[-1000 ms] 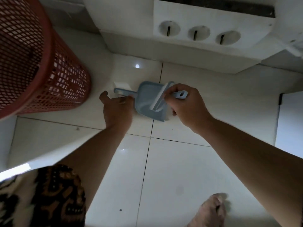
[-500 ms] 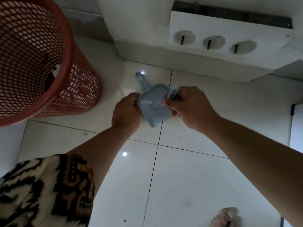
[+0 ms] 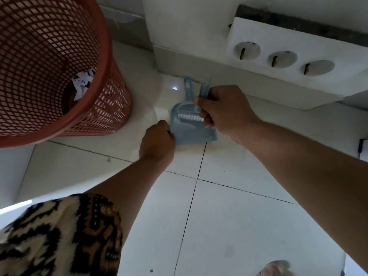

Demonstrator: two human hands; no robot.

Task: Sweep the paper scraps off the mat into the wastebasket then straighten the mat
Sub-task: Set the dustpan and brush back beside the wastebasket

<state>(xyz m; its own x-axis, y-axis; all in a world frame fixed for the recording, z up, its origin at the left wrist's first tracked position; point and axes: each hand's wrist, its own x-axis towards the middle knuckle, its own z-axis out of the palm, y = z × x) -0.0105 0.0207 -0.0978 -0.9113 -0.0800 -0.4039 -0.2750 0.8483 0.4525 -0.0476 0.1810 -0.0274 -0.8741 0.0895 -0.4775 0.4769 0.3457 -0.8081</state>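
A small light-blue dustpan [image 3: 189,130] lies on the white tiled floor, its handle pointing away toward the wall base. My left hand [image 3: 157,142] grips the pan's near left corner. My right hand [image 3: 223,108] is closed on a matching blue hand brush [image 3: 191,116], whose white bristles rest across the pan and whose handle sticks out past my fingers. The red mesh wastebasket [image 3: 107,56] stands to the left, with white paper scraps [image 3: 83,82] lying inside it. No mat is in view.
A white wall base and a white block with three round recesses [image 3: 282,56] run along the far side. My patterned clothing [image 3: 59,236] fills the bottom left, and my bare toes [image 3: 274,268] show at the bottom right.
The dustpan has turned so its handle now points away toward the wall, and it lies flat on the floor. The brush has come to lie across the pan. The view has shifted closer to the wastebasket.
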